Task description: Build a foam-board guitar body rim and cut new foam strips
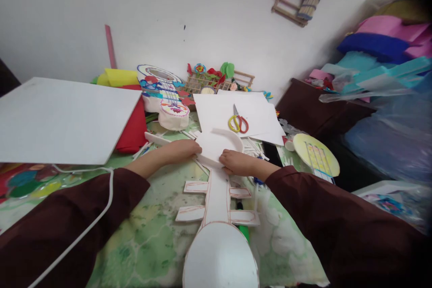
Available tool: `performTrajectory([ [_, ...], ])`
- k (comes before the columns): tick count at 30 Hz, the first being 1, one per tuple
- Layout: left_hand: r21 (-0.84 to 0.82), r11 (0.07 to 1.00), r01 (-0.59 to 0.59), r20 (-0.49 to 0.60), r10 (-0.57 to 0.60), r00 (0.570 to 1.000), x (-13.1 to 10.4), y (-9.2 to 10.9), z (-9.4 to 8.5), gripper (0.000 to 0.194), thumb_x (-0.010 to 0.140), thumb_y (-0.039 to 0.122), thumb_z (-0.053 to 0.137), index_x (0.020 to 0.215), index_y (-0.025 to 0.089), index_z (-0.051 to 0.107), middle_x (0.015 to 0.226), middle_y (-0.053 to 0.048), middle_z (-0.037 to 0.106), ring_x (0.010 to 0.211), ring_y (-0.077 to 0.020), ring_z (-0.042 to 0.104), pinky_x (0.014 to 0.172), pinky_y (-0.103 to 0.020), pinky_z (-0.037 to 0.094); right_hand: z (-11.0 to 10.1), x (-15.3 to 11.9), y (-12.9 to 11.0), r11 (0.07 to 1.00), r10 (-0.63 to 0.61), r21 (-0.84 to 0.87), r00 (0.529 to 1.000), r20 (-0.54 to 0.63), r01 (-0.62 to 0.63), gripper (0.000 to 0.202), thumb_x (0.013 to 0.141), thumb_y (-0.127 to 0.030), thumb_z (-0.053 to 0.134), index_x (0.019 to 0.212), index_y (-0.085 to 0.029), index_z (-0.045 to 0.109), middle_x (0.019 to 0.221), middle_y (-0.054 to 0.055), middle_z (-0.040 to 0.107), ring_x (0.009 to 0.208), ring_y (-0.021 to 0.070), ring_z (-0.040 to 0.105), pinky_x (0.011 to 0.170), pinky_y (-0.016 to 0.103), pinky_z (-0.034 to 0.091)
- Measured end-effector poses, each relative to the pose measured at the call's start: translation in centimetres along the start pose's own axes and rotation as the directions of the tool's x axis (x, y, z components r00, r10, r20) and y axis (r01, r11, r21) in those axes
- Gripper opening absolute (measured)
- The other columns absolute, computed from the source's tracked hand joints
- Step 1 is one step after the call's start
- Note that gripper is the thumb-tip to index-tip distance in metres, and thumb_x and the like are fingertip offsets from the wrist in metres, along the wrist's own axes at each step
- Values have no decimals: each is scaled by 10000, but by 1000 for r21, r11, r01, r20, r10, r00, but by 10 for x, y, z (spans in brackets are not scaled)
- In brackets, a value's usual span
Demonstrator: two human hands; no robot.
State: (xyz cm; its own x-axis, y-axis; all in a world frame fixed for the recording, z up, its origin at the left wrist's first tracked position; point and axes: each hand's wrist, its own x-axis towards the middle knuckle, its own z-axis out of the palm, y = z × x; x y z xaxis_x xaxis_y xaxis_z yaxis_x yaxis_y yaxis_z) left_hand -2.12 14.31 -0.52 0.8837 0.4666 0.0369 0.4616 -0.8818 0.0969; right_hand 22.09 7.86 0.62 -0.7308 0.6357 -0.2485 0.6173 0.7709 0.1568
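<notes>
A white board cutout (218,198) lies on the green patterned table, with a round near end, a narrow neck with side tabs and a rounded far end. A white strip (232,139) stands on edge around part of the far end, and its loose end sticks out to the left. My left hand (186,150) is closed on the strip at the left of the far end. My right hand (236,162) pinches the strip at the near right of that end, close to the neck.
Scissors (238,122) lie on white sheets (205,107) behind the cutout. A large white board (64,119) is at the left, and a decorated guitar-shaped piece (173,114) at the back. A yellow disc (316,155) is at the right. A white cable (110,189) crosses my left sleeve.
</notes>
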Motion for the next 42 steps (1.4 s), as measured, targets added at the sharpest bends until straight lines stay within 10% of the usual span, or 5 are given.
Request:
performTrajectory([
  [27, 175, 985, 8, 157, -36, 987, 11, 19, -43, 275, 783, 68, 509, 940, 240, 654, 956, -51, 694, 818, -202, 635, 666, -257, 430, -5, -4, -6, 998, -31, -51, 998, -62, 28, 108, 815, -160, 529, 900, -108, 570, 864, 112, 605, 850, 219, 514, 750, 323, 390],
  [42, 140, 990, -12, 113, -4, 994, 13, 11, -10, 172, 805, 79, 469, 843, 176, 605, 860, -90, 632, 765, -203, 603, 648, -273, 427, -3, -3, -4, 1000, -13, 3, 999, -44, 13, 106, 818, -172, 516, 900, -120, 560, 871, 105, 612, 890, 219, 510, 788, 321, 386],
])
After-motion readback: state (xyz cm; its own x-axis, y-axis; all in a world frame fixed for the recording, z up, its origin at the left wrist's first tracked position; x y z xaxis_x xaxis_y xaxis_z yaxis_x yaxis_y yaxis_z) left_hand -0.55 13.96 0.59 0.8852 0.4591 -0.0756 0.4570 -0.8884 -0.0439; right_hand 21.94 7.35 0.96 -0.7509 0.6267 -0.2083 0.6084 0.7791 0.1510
